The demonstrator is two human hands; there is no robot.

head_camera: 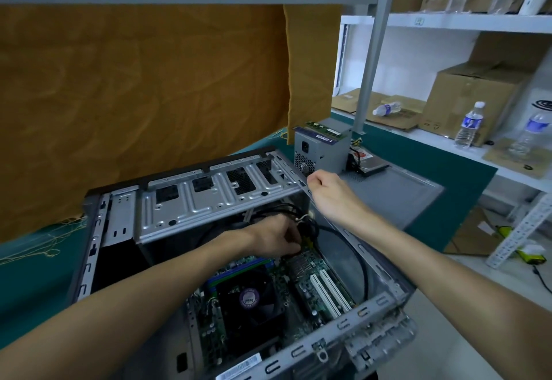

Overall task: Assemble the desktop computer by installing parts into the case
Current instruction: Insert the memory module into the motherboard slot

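An open grey computer case [209,200] lies on its side, its motherboard [301,287] and black CPU fan [251,302] exposed. My left hand [274,237] reaches deep inside under the drive cage and pinches a black cable with a yellow connector [307,240] just above the board. My right hand [327,190] grips the case's upper right rim with curled fingers. A grey power supply [319,152] stands behind the case with a green RAM stick [324,128] lying on top. A hard drive [372,164] rests beside it on the grey side panel [397,191].
An orange cloth [143,80] hangs behind the teal table [30,284]. White shelving [448,24] at the right holds cardboard boxes [469,101] and several water bottles [470,125]. A grey metal post [373,48] rises behind the power supply.
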